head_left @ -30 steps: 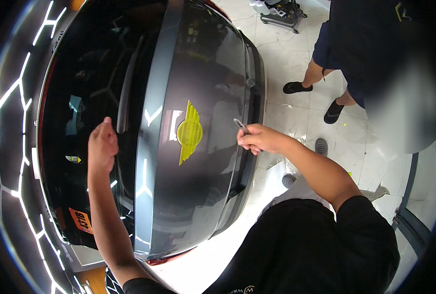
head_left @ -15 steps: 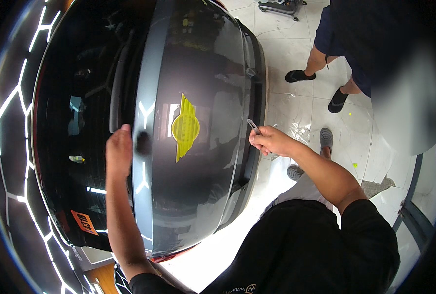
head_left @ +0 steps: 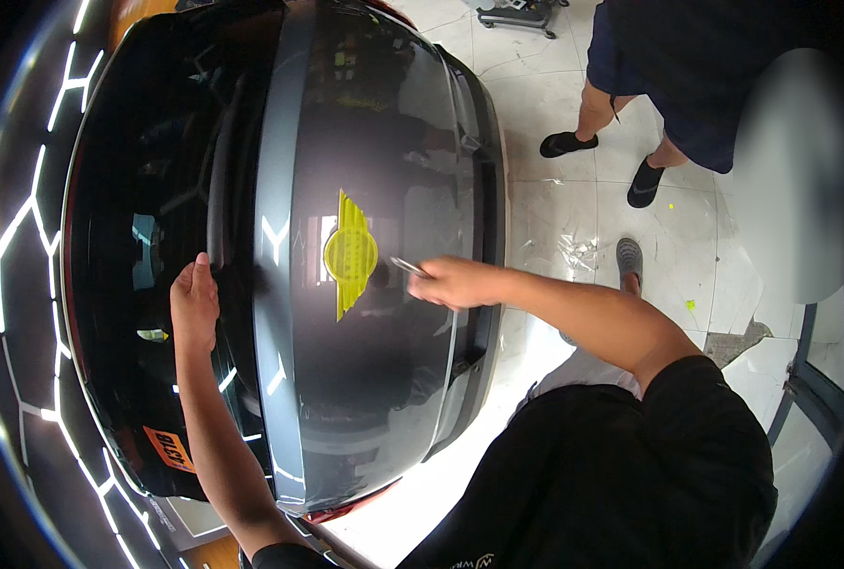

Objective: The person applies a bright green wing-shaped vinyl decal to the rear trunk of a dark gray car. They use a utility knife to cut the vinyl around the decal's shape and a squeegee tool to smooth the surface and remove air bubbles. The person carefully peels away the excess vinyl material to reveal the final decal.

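My right hand (head_left: 455,283) is wrapped round a slim silver craft knife (head_left: 410,267). The knife's tip points left at a yellow-green winged emblem (head_left: 351,256) on the grey tailgate (head_left: 384,379) of a car, a short gap apart from it. Over the dark rear window (head_left: 119,351), beside the lower end of the wiper (head_left: 220,213), my left hand (head_left: 194,308) is closed with its thumb pressed along the curled fingers. Whatever those fingers hold, if anything, is too small to make out.
Another person's legs (head_left: 597,109) in dark shorts stand on the tiled floor (head_left: 545,218) beyond the bumper (head_left: 488,199). A wheeled stand (head_left: 522,17) is at the far edge. An orange sticker (head_left: 169,449) sits low on the rear window.
My right hand has moved left with the craft knife, from the bumper edge to over the tailgate near the emblem. My left hand has shifted left and slightly down, over the window.
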Demonstrator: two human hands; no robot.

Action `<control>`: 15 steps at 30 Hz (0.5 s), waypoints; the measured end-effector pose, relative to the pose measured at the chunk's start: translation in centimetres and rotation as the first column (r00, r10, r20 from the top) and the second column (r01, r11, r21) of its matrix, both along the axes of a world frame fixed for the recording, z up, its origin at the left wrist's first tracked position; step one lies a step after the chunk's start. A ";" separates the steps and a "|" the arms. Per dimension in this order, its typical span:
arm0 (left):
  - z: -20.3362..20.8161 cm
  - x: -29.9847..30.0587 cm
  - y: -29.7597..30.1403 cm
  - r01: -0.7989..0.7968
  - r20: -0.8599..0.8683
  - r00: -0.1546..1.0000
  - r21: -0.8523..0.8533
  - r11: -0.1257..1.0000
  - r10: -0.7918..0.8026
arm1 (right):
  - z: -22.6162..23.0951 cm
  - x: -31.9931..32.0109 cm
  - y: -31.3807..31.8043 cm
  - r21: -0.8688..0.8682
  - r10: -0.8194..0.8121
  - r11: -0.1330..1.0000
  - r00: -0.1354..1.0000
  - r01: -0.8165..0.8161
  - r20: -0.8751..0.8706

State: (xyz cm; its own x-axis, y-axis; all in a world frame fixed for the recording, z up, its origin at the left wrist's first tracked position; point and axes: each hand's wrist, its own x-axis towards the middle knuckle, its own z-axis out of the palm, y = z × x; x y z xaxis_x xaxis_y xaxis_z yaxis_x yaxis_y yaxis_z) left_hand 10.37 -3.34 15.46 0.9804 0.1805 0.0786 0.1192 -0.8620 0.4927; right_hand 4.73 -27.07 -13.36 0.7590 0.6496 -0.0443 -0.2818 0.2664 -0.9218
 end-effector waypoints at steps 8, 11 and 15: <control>-0.2 0.1 -1.0 0.001 -0.018 1.000 -0.024 1.000 -0.001 | 6.7 7.0 3.1 0.301 -0.316 0.881 0.928 0.365 -0.200; 0.1 -0.1 -0.8 -0.010 -0.008 1.000 -0.016 1.000 0.009 | 6.3 2.0 5.6 0.156 0.274 0.944 0.954 -0.291 0.123; 0.2 0.4 -0.5 0.005 0.009 1.000 -0.002 1.000 -0.005 | 7.7 3.1 5.0 0.259 0.093 0.959 0.992 -0.112 0.084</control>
State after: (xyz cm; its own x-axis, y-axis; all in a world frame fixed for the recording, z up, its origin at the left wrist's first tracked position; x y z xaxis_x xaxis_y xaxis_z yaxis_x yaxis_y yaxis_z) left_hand 10.78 -3.83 15.65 0.9805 0.1760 0.0869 0.1108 -0.8616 0.4954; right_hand 7.80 -22.08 -5.66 0.6831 0.7054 0.1891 -0.2573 0.4747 -0.8417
